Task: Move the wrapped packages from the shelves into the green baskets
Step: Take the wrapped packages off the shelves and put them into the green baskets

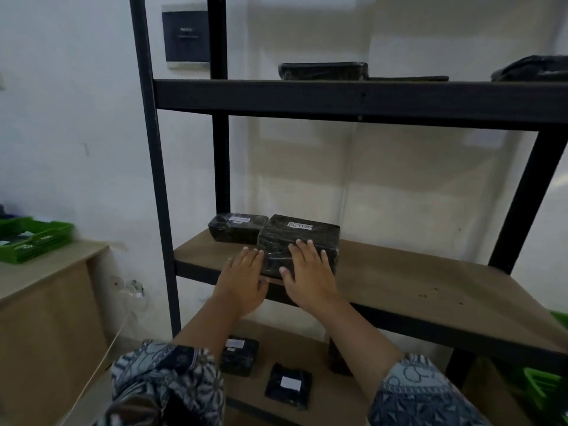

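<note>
A large black wrapped package (299,238) with a white label lies near the front edge of the middle shelf (399,284). My right hand (310,276) lies flat on its top and front, fingers straight. At the package's left side is my left hand (244,282), fingers straight, its fingertips touching that side. A smaller wrapped package (236,227) sits just behind and to the left. Two more packages (239,355) (289,385) lie on the lower shelf. A green basket (33,238) holding items stands on the cabinet at far left.
Flat black packages (322,70) (531,69) lie on the top shelf. Black uprights (156,192) frame the shelf unit. A wooden cabinet (46,302) stands at left. Another green basket (550,385) shows at the lower right edge.
</note>
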A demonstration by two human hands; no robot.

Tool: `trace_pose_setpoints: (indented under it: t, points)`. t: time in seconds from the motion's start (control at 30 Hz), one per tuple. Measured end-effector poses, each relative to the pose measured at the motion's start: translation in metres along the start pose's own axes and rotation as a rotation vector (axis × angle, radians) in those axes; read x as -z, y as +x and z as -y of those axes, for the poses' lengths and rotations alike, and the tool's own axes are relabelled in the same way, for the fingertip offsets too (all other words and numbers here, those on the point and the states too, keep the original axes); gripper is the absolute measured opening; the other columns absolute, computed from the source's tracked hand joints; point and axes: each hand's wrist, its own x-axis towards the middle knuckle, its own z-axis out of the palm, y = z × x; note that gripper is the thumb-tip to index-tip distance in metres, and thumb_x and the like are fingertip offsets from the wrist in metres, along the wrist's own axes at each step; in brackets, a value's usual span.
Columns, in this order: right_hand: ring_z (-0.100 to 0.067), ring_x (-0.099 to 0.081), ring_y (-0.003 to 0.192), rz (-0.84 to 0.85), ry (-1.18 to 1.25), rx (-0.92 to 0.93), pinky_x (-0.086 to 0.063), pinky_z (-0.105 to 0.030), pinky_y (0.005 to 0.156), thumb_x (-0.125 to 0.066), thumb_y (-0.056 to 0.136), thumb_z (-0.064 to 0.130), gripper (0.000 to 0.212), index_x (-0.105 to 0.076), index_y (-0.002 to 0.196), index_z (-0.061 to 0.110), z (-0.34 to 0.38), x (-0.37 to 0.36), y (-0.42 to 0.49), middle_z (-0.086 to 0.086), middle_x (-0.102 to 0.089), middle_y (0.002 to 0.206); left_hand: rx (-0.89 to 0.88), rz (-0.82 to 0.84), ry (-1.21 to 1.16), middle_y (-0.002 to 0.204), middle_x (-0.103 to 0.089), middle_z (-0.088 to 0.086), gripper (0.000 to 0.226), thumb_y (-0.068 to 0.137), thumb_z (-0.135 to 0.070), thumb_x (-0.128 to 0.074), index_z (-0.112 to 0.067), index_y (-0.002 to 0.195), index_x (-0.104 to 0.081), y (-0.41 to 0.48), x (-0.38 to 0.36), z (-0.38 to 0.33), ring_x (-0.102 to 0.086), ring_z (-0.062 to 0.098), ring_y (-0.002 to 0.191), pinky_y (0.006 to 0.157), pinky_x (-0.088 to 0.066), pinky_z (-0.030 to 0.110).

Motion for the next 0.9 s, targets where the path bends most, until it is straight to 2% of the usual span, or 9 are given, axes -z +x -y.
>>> trace_pose_setpoints:
  t: [0.37, 0.57, 0.73, 0.83, 0.9]
  points:
    - [-0.021, -0.002, 0.149, -0.056, -0.077, -0.218, -0.002, -0.049, 0.120, -0.027, 0.100, 0.043, 0.055, -0.026, 0.149, 0.017, -0.005, 0.005, 0.058, -0.002, -0.014, 0.160, -0.100, 0.061, -0.005, 0.156, -0.017, 0.005, 0.062, 0.097, -0.038, -0.034, -0.011, 0.148, -0.013, 0.066, -0.017, 0.072, -0.007, 0.021, 0.144, 0.115, -0.014, 0.040]
    - [-0.024, -0.005, 0.149, -0.068, -0.112, -0.365, -0.006, -0.051, 0.118, -0.028, 0.100, 0.043, 0.051, -0.037, 0.145, 0.019, -0.019, 0.006, 0.086, -0.004, -0.015, 0.160, -0.146, 0.124, -0.038, 0.157, -0.013, 0.004, 0.061, 0.097, -0.037, -0.034, -0.012, 0.149, -0.013, 0.093, -0.046, 0.104, -0.004, 0.020, 0.144, 0.116, -0.013, 0.039]
    - [-0.026, -0.020, 0.145, -0.048, -0.127, -0.514, -0.021, -0.047, 0.116, -0.036, 0.097, 0.046, 0.049, -0.043, 0.139, 0.023, -0.034, 0.005, 0.096, -0.006, -0.026, 0.155, -0.191, 0.171, -0.107, 0.155, -0.020, 0.004, 0.060, 0.096, -0.037, -0.037, -0.012, 0.148, -0.019, 0.104, -0.073, 0.120, -0.011, 0.020, 0.144, 0.116, -0.017, 0.039]
    - [-0.029, -0.038, 0.133, -0.028, 0.088, -0.628, -0.034, -0.042, 0.110, -0.050, 0.089, 0.052, 0.055, -0.041, 0.138, 0.031, -0.042, 0.011, 0.099, -0.008, -0.037, 0.145, -0.237, 0.198, -0.145, 0.153, -0.025, 0.003, 0.056, 0.095, -0.037, -0.039, -0.014, 0.145, -0.027, 0.110, -0.087, 0.123, -0.016, 0.020, 0.142, 0.115, -0.020, 0.040]
    - [-0.031, -0.042, 0.130, -0.016, 0.283, -0.706, -0.038, -0.038, 0.106, -0.062, 0.082, 0.054, 0.074, -0.029, 0.144, 0.030, -0.044, 0.016, 0.101, -0.010, -0.039, 0.143, -0.236, 0.226, -0.180, 0.152, -0.027, 0.002, 0.057, 0.093, -0.042, -0.034, -0.016, 0.144, -0.030, 0.113, -0.092, 0.123, -0.018, 0.019, 0.141, 0.114, -0.020, 0.040]
